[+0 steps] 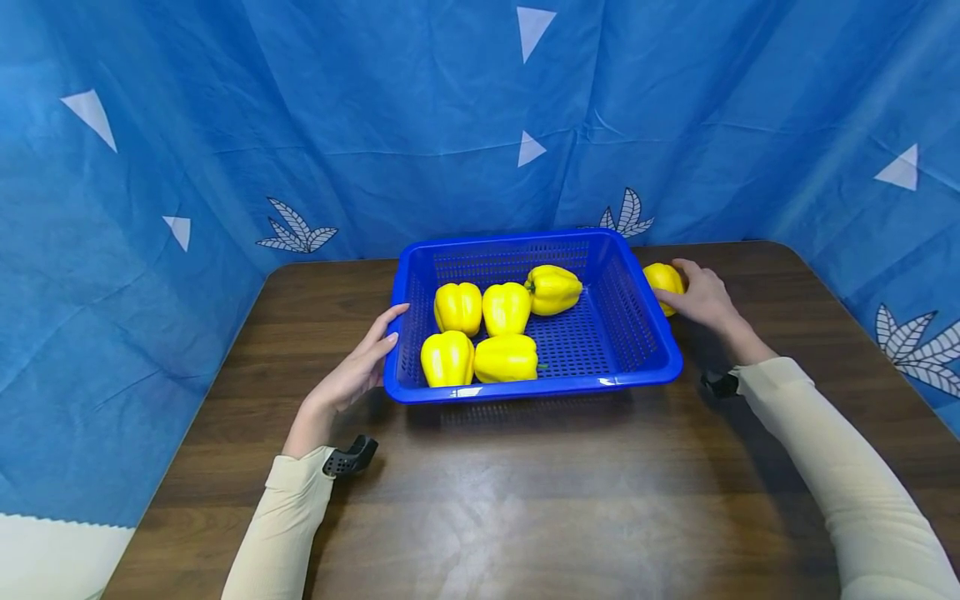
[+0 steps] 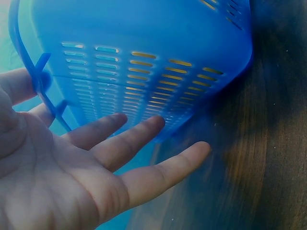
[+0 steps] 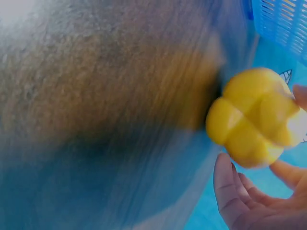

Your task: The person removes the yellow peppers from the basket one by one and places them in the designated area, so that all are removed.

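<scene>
A blue plastic basket [image 1: 525, 390] holds several yellow bell peppers [image 1: 506, 309]. At its left rim is my left hand [image 1: 352, 371], with thumb and forefinger touching the rim. In the left wrist view the other fingers [image 2: 163, 167] spread nearly straight beside the slotted basket wall [image 2: 139, 28]. My right hand [image 1: 701, 296] holds another yellow bell pepper [image 1: 662, 283] just outside the basket's right side, thumb on one side and fingers on the other. The lobed end of that pepper [image 3: 254, 117] faces the right wrist camera.
The basket stands toward the back of a dark wooden table [image 1: 525, 500]. Behind and beside the table hangs a blue cloth [image 1: 420, 100] with white triangles and leaf prints. Black wrist bands sit at both cuffs.
</scene>
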`<state>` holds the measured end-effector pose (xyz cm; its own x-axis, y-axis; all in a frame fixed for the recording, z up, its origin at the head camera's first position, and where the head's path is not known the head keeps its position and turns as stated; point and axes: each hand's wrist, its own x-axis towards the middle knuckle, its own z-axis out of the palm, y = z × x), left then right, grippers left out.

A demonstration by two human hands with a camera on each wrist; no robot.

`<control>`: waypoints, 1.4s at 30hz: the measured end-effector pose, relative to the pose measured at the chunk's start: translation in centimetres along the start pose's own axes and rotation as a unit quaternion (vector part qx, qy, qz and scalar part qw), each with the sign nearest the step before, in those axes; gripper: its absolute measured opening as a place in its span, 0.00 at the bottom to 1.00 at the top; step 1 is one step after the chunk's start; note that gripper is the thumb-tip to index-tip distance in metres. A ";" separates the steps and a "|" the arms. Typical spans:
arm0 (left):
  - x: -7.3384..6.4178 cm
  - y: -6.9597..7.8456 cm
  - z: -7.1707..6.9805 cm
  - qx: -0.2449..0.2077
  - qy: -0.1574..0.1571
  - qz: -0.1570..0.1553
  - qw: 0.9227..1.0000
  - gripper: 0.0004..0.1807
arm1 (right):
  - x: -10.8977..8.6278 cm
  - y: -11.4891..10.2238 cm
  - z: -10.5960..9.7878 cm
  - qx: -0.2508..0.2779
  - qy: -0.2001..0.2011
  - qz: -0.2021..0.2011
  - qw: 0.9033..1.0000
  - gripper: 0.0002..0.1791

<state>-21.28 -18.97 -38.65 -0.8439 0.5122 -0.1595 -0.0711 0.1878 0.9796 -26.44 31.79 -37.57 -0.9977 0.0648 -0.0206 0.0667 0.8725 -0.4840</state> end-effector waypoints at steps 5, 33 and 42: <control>-0.1 0.1 0.1 -0.002 0.000 0.001 1.000 0.29 | 0.1 0.1 -0.3 -0.016 -0.021 -0.029 0.999 0.46; -0.3 0.0 0.0 -0.002 0.002 0.003 1.000 0.29 | 0.4 -0.1 0.0 -0.007 -0.025 -0.077 0.997 0.48; -0.3 0.1 0.0 -0.001 0.004 0.001 1.000 0.29 | 0.1 -0.1 0.2 -0.003 -0.016 -0.070 0.997 0.48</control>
<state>-21.04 -19.04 -38.56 -0.8483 0.5059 -0.1565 -0.0706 0.1848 0.9802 -26.57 31.63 -37.76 -0.9972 -0.0729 0.0184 -0.0728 0.8752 -0.4782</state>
